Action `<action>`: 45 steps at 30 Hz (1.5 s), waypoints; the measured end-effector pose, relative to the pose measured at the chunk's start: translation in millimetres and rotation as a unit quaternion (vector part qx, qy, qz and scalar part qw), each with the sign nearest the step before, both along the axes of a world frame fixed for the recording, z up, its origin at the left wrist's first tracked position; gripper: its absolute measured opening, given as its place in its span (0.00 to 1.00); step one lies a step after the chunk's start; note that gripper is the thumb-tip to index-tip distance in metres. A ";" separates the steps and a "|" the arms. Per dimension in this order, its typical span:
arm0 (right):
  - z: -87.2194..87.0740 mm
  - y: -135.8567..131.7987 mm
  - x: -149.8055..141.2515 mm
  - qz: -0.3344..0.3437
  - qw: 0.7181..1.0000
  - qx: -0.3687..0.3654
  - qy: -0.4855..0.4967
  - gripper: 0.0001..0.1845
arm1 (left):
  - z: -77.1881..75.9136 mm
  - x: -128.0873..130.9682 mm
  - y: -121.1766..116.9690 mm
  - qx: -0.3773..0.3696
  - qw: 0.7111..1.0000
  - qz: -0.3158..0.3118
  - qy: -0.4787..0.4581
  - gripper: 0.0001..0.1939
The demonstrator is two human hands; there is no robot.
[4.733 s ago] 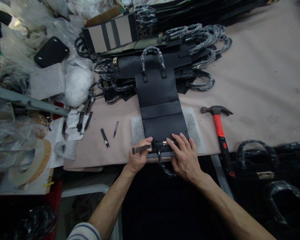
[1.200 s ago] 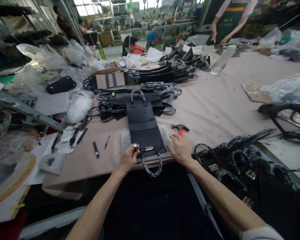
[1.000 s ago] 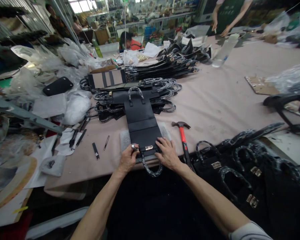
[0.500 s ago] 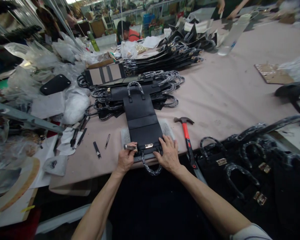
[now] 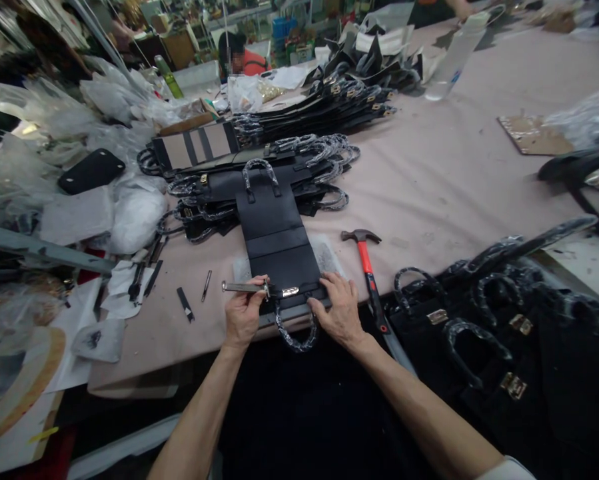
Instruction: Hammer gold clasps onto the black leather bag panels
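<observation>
A black handbag panel [image 5: 284, 230] lies flat on a pale slab [image 5: 329, 257] at the table's front edge. A gold clasp [image 5: 290, 291] sits near its close end, with a plastic-wrapped handle [image 5: 299, 343] hanging over the edge. My left hand [image 5: 243, 313] is closed around a metal rod-shaped tool [image 5: 242, 287], held nearly level, its right end by the panel's left side beside the clasp. My right hand [image 5: 340, 308] lies with fingers spread on the panel's right corner. Right of it rests a claw hammer [image 5: 366, 267] with a red and black grip.
Stacked black bag pieces [image 5: 259, 177] with wrapped handles lie beyond the panel. More black bags [image 5: 469, 320] are at the right. A small blade tool [image 5: 185, 305] and a thin metal rod [image 5: 206, 286] lie at left, near plastic bags [image 5: 139, 213]. A bottle [image 5: 454, 60] stands far right.
The metal tool in my left hand has swung from pointing along the view to lying sideways, showing its length. My right hand stays on the panel. The view has shifted slightly.
</observation>
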State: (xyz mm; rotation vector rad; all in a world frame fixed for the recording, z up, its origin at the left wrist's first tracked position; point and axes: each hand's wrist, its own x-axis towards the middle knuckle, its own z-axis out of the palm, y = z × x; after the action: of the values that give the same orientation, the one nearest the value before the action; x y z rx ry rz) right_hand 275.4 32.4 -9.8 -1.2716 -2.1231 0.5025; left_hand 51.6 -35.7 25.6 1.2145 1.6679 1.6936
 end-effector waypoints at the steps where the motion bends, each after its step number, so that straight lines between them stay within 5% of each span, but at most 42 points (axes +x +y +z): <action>1: -1.6 0.4 2.9 -0.003 1.000 0.002 0.007 0.21 | 1.9 8.5 5.9 0.006 1.000 -0.015 0.005 0.09; 10: -12.4 3.6 12.3 0.018 0.998 0.031 0.058 0.09 | -12.7 57.7 43.4 -0.017 0.996 -0.090 0.011 0.07; 21: -22.4 5.9 31.8 0.107 0.992 0.070 0.008 0.18 | -10.4 55.8 45.4 -0.019 0.989 -0.141 0.051 0.08; 29: -18.6 7.0 34.0 0.112 0.993 0.012 -0.030 0.22 | -8.7 57.3 45.9 -0.033 0.983 -0.163 0.083 0.07; 45: -18.5 6.3 34.1 0.113 0.993 0.030 -0.026 0.22 | -14.5 60.7 48.4 -0.018 0.981 -0.134 0.142 0.08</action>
State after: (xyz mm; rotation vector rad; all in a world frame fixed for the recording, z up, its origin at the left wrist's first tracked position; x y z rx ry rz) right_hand 309.5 38.7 -28.3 -1.0275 -2.3219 0.5003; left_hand 112.3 12.7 11.1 1.6440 1.5950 1.3730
